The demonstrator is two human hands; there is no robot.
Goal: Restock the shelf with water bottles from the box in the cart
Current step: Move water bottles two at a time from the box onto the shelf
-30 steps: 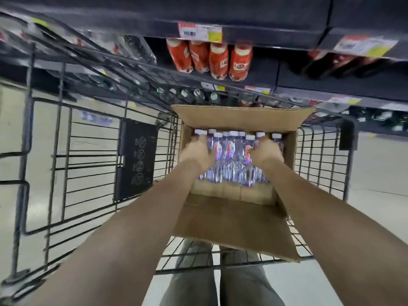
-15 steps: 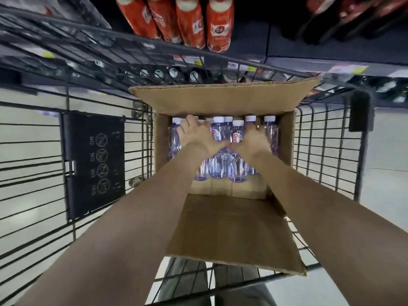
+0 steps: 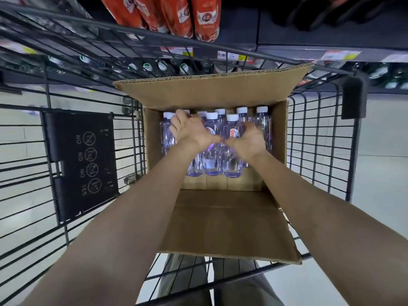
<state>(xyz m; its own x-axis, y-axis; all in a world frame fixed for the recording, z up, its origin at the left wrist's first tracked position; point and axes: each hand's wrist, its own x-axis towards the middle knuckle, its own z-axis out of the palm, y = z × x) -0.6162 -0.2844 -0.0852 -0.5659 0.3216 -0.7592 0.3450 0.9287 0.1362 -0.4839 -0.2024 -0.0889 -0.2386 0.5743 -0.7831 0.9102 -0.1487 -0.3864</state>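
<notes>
Both of your hands are inside the box point(image 3: 220, 221), which sits in the cart point(image 3: 318, 140). The water bottles point(image 3: 213, 164) stand upright, caps up, packed against the box's far wall. Your left hand point(image 3: 189, 131) lies with its fingers spread over the caps at the far left corner. Your right hand point(image 3: 249, 140) wraps the bottles toward the right wall, but its fingers are hidden, so the hold cannot be told. The bottles' long axis is vertical, so draw them straight up. The shelf point(image 3: 309, 51) lies beyond the cart's far edge.
</notes>
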